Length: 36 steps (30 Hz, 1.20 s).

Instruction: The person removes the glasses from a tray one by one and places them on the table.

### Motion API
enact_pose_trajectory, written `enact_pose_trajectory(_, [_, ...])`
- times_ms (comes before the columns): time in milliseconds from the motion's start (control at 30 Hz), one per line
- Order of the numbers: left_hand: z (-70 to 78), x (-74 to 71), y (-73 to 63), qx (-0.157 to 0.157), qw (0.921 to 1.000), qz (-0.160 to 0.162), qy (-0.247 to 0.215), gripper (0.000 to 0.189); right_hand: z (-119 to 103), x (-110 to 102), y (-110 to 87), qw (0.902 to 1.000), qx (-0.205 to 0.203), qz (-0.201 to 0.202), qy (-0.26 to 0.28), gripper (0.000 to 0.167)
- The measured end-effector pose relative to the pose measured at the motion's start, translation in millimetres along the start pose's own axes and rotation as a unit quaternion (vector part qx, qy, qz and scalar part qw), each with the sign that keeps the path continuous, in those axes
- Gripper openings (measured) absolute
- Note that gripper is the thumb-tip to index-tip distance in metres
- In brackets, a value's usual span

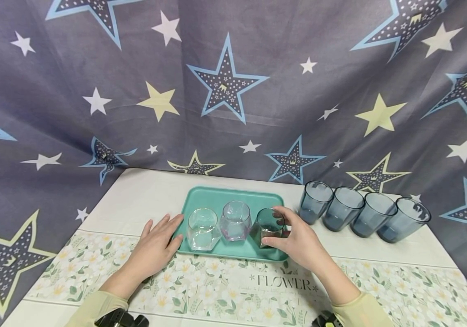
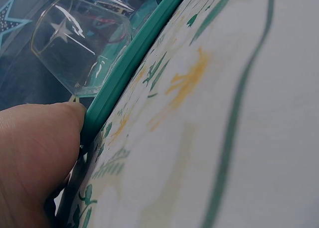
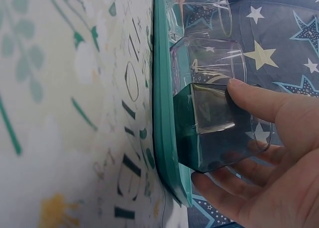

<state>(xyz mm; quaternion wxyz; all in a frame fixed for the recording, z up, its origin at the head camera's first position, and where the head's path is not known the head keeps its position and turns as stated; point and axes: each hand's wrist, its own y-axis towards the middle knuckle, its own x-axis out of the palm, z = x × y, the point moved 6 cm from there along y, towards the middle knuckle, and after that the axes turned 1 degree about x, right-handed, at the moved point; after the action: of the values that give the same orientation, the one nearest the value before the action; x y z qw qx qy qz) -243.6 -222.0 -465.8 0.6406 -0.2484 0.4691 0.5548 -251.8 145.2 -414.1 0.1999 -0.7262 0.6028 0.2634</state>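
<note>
A dark grey tinted glass [image 1: 267, 231] stands at the right end of a teal tray [image 1: 233, 192]. My right hand [image 1: 299, 237] grips it, thumb on the near side and fingers curled behind, as the right wrist view also shows. Left of it on the tray stand a faintly pink glass [image 1: 235, 222] and a clear glass [image 1: 202, 231] with a thin gold-toned rim. My left hand [image 1: 156, 245] rests at the tray's left edge with fingers spread. Its thumb [image 2: 65, 113] lies at the rim, close to the clear glass, in the left wrist view.
Several blue ribbed glasses [image 1: 344, 209] stand in a slanting row on the table right of the tray. A flowered cloth strip [image 1: 401, 286] crosses the white table in front. Behind hangs a dark curtain [image 1: 225, 136] with stars.
</note>
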Motion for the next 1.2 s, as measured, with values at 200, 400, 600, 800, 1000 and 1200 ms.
enact_pose_trajectory(200, [-0.2, -0.3, 0.8, 0.001, 1.0000, 0.001, 0.000, 0.059, -1.5, -0.4, 0.2, 0.9998, -0.006, 0.006, 0.017, 0.091])
enact_pose_trajectory(400, [-0.4, -0.3, 1.0, 0.000, 1.0000, 0.001, 0.002, 0.059, -6.9, -4.8, 0.7, 0.9995, -0.017, 0.013, 0.022, 0.094])
enact_pose_trajectory(600, [0.7, -0.6, 0.2, 0.001, 1.0000, 0.000, -0.001, 0.059, -13.5, -15.3, -0.4, 0.9995, -0.024, 0.010, 0.017, 0.094])
enact_pose_trajectory(800, [-0.6, -0.5, 0.1, -0.001, 1.0000, 0.000, 0.000, 0.059, -17.2, -28.7, -1.4, 0.9995, -0.019, 0.018, 0.017, 0.092])
enact_pose_trajectory(1000, [-2.3, 0.0, -1.0, -0.001, 1.0000, 0.002, 0.001, 0.059, -16.4, -29.0, 0.0, 0.9996, -0.015, 0.012, 0.022, 0.090])
enact_pose_trajectory(1200, [-2.7, 0.5, -0.6, -0.001, 1.0000, 0.001, 0.001, 0.059, -10.7, -23.0, 1.7, 0.9996, -0.011, 0.009, 0.026, 0.091])
